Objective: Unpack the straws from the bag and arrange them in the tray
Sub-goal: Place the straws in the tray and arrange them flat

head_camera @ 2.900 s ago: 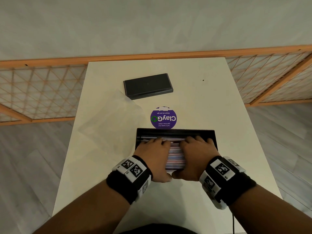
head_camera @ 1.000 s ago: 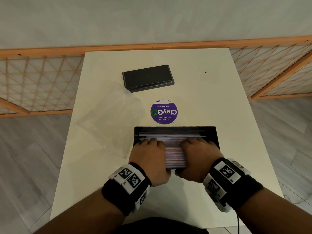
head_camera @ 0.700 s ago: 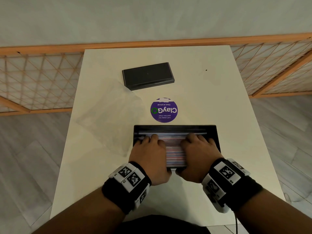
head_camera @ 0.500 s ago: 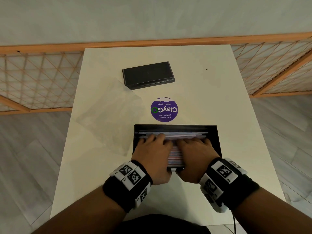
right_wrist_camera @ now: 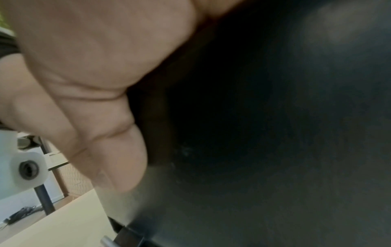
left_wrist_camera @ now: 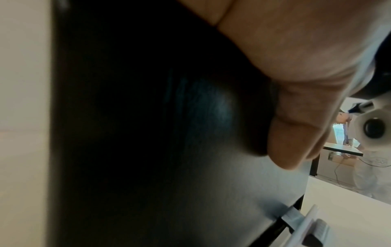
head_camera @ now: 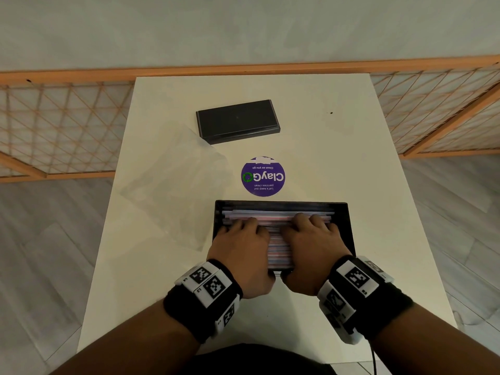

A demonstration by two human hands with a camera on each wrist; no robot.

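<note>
A black tray (head_camera: 281,203) sits near the table's front edge, filled with pink, blue and white straws (head_camera: 278,249) lying left to right. My left hand (head_camera: 240,244) and right hand (head_camera: 315,243) lie side by side on top of the straws, fingers spread flat and reaching toward the far wall. In the left wrist view my thumb (left_wrist_camera: 296,133) presses the dark outer tray wall (left_wrist_camera: 148,133). The right wrist view shows the same: thumb (right_wrist_camera: 101,133) against the tray wall (right_wrist_camera: 275,133). The clear empty bag (head_camera: 173,190) lies flat to the tray's left.
A purple round sticker (head_camera: 263,176) is on the white table (head_camera: 351,158) just beyond the tray. Farther back a black lid or box (head_camera: 238,121) lies at a slight angle. Orange lattice fencing (head_camera: 54,125) runs behind and beside the table.
Over the last second my fingers have slid a little farther across the straws toward the tray's far wall. Both hands stay on the straws; the tray, bag and lid have not moved.
</note>
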